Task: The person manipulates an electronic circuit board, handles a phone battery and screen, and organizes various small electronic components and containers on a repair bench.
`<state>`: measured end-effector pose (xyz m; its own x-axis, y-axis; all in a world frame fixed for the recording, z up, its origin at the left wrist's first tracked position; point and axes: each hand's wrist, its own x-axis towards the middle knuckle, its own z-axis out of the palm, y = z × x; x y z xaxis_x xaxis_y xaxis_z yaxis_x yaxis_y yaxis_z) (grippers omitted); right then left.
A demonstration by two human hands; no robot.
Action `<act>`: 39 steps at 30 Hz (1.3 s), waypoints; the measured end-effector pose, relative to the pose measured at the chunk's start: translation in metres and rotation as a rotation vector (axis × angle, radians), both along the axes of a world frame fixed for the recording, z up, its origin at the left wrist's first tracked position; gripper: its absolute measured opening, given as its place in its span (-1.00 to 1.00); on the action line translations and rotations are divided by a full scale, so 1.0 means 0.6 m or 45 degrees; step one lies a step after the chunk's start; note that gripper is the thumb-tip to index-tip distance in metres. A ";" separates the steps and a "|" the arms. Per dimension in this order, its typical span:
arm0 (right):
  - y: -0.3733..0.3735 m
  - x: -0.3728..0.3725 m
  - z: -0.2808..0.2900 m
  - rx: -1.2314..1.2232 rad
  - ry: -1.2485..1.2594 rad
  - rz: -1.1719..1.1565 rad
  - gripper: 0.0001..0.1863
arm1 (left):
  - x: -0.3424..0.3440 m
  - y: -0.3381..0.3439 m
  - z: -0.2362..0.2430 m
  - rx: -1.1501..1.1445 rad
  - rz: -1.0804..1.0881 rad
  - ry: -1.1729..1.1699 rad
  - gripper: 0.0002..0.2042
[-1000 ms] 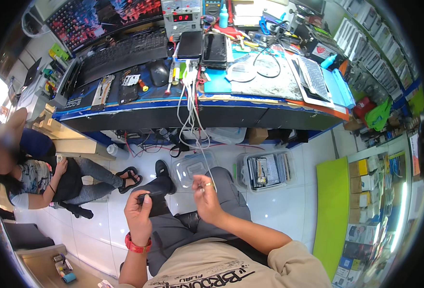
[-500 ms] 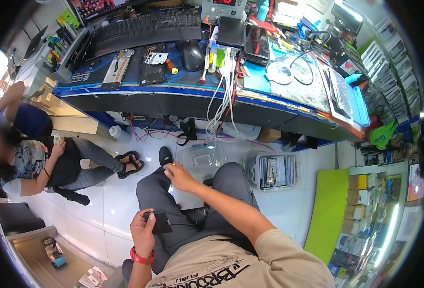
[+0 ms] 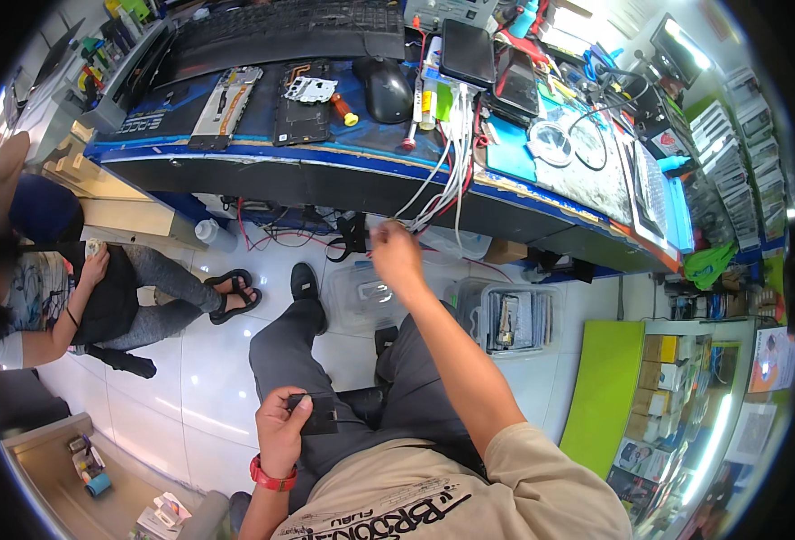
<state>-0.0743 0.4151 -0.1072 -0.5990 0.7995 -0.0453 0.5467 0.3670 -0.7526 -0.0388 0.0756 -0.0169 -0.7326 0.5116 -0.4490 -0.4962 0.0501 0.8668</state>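
Observation:
My left hand (image 3: pixel 285 418) is closed on a thin black rectangular item (image 3: pixel 324 416), held over my lap, with a red watch (image 3: pixel 273 479) on that wrist. My right hand (image 3: pixel 397 249) is stretched out to the front of the desk, beside a bundle of hanging white cables (image 3: pixel 459 135); its fingertips are blurred, so whether it grips a cable is unclear. Above it on the desk lie an opened phone (image 3: pixel 300 121), a long phone part (image 3: pixel 222 110), a black mouse (image 3: pixel 386 93) and dark phones (image 3: pixel 468 51).
Another person (image 3: pixel 46 288) sits at the left. A lidded clear bin (image 3: pixel 368 283) and a bin of papers (image 3: pixel 546 317) are on the floor under the desk. A green board (image 3: pixel 600 387) and shelving (image 3: pixel 686 409) stand at the right; a beige drawer (image 3: pixel 42 436) is at lower left.
My right hand has moved from over my lap forward to the cables at the desk's front. My left hand has sunk lower, still holding the black item. The view has shifted.

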 end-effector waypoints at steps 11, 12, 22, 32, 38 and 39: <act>0.027 0.099 -0.037 0.198 0.002 -0.211 -0.72 | 0.021 -0.015 -0.016 -0.011 -0.016 0.033 -0.84; 0.021 0.090 -0.031 0.158 0.070 -0.249 -0.73 | 0.023 -0.013 -0.013 0.003 -0.007 0.037 -0.84; -0.001 0.047 -0.042 0.345 0.104 -0.167 -0.75 | 0.039 -0.015 0.005 0.016 -0.079 -0.035 -0.83; 0.027 0.055 -0.058 0.281 0.264 -0.457 -0.84 | 0.031 -0.010 0.003 0.014 -0.168 -0.016 -0.84; 0.045 0.053 -0.052 0.330 0.123 -0.428 -0.80 | 0.024 0.006 -0.007 -0.067 -0.262 0.039 -0.85; 0.045 0.059 -0.052 0.306 0.192 -0.379 -0.80 | 0.020 0.013 -0.010 -0.117 -0.302 0.100 -0.85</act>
<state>-0.0391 0.4420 -0.1383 -0.3257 0.9159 0.2347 0.5455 0.3848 -0.7446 -0.0271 0.0832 -0.0229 -0.6316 0.6330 -0.4476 -0.3923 0.2369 0.8888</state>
